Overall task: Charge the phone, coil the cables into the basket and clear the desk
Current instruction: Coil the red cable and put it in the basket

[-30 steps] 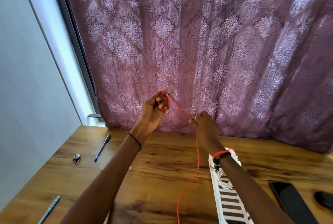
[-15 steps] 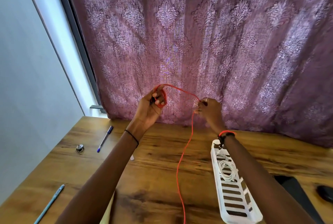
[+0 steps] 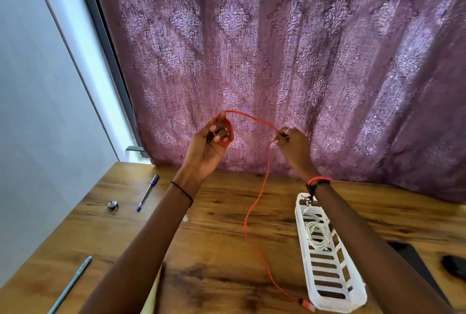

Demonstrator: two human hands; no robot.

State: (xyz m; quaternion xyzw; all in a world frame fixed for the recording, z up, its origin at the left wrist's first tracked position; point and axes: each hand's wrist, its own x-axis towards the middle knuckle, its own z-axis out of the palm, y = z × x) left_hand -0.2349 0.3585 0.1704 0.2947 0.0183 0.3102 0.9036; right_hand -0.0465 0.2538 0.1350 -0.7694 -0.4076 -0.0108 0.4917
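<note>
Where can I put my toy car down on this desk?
Bare desk lies between the blue pen and the light blue pen, and by the curtain behind the white basket. The red cable hangs across the middle. It is crowded on the right: basket, phone and a black object.
</note>
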